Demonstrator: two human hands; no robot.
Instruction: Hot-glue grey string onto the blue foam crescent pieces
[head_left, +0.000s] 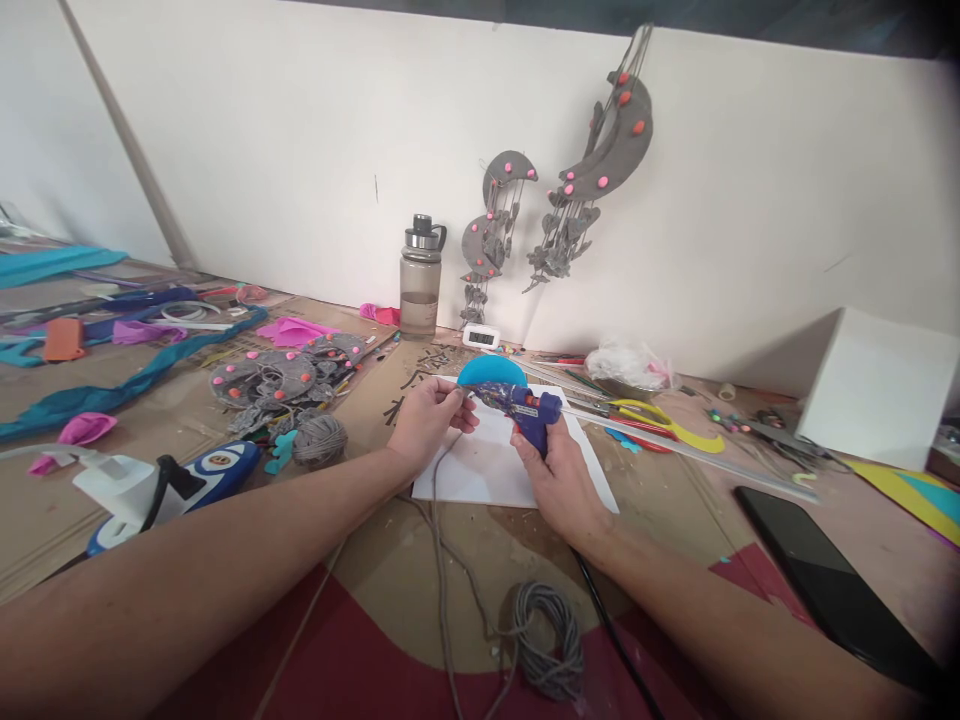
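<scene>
My right hand (pixel 562 475) is wrapped around the handle of a blue hot glue gun (pixel 534 418), a glue stick poking out of its back. The gun's nozzle points left, close to the fingertips of my left hand (pixel 429 418). Those fingers are pinched together on a grey cord (pixel 441 570), which trails down toward me; its very end is hidden at the nozzle. Under both hands lies a sheet of white paper (pixel 480 482). A bright blue rounded piece (pixel 492 370) shows just behind the gun.
A coil of grey cord (pixel 549 640) lies in front, beside a black cable. To the right are a phone (pixel 817 570) and yellow scissors (pixel 667 425). On the left sit a power strip (pixel 217 465), a yarn ball (pixel 320 440) and grey crescents (pixel 262 380). A bottle (pixel 420 285) stands behind.
</scene>
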